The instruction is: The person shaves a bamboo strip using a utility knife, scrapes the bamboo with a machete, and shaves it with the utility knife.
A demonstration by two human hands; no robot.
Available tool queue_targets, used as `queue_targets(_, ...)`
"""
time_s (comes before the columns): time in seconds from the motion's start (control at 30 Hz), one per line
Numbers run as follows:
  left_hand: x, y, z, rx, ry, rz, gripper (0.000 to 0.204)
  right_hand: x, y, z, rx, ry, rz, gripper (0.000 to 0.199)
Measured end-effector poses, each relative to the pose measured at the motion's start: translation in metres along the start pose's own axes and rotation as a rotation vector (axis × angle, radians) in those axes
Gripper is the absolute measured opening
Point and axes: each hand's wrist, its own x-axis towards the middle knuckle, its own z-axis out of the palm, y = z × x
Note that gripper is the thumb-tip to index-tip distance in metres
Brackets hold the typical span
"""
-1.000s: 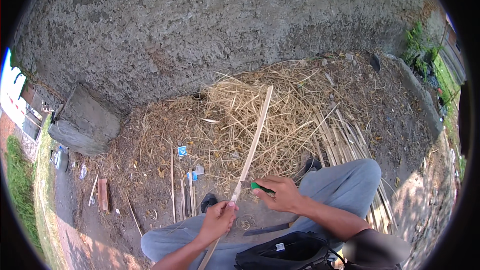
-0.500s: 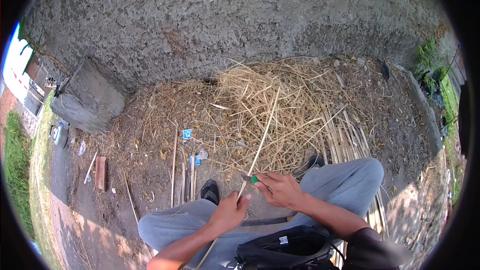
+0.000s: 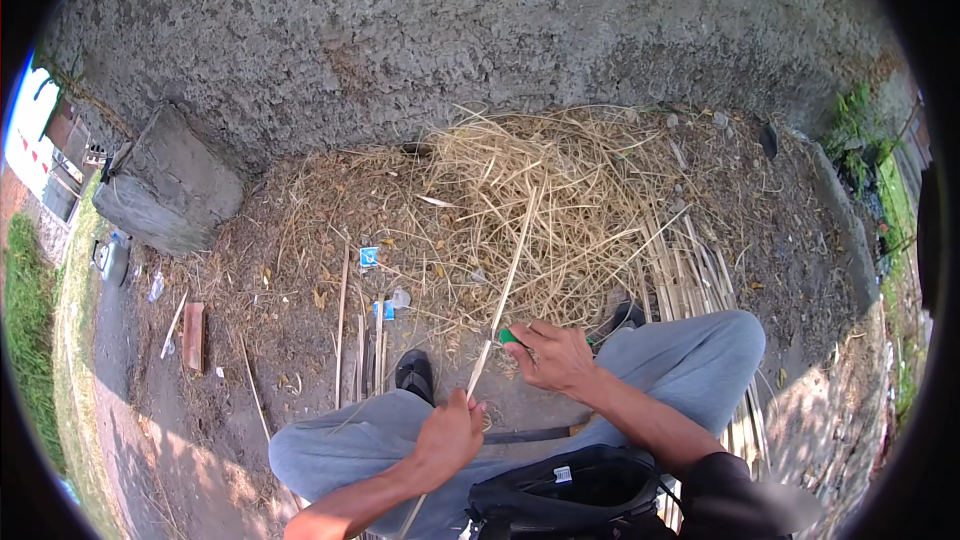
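I am seated on the ground with grey trousers over my knees. My left hand (image 3: 449, 436) grips a long pale bamboo strip (image 3: 510, 278) near its lower end; the strip slants up and away over a heap of straw-like shavings (image 3: 540, 200). My right hand (image 3: 556, 356) is closed on a knife with a green handle (image 3: 509, 337), held against the strip just above my left hand. The blade is mostly hidden by the strip and my fingers.
A rough grey wall (image 3: 460, 40) rises behind the shavings. A concrete block (image 3: 170, 185) stands at left. Split bamboo strips (image 3: 690, 270) lie at right, a few sticks (image 3: 360, 340) near my black shoe (image 3: 415, 372). A black bag (image 3: 570, 490) sits in my lap.
The strip has been drawn back toward me, so less of it reaches over the shavings. Both hands have stayed on the strip and the knife, and the view has tilted down slightly.
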Motion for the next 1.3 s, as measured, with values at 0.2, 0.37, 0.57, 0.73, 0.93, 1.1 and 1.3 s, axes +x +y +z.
queue_targets(0.2,-0.029,-0.009,0.002,0.011,-0.175,-0.004,0.027,0.031,0.067,-0.031,-0.056,-0.025,0.413,0.027)
queue_targets(0.37,-0.032,-0.019,-0.013,0.042,-0.236,0.039,0.025,0.025,0.084,-0.018,-0.041,0.091,0.345,0.023)
queue_targets(0.57,-0.044,-0.046,-0.006,0.236,-0.186,0.129,0.027,0.026,0.110,-0.015,-0.129,-0.067,0.593,0.028)
queue_targets(0.73,-0.040,-0.032,-0.015,0.237,-0.219,0.019,0.029,0.029,0.116,0.003,-0.155,-0.226,0.702,0.031)
queue_targets(0.93,-0.068,-0.026,-0.042,0.264,-0.262,-0.004,0.028,-0.008,0.213,0.012,-0.253,-0.243,0.910,0.036)
queue_targets(1.1,-0.075,-0.053,-0.059,0.151,-0.141,-0.092,0.029,0.022,0.127,0.040,0.492,-0.518,0.836,0.040)
queue_targets(1.3,-0.043,-0.056,-0.061,-0.279,-0.234,-0.107,0.028,0.015,0.064,0.037,0.659,-0.827,0.937,0.033)
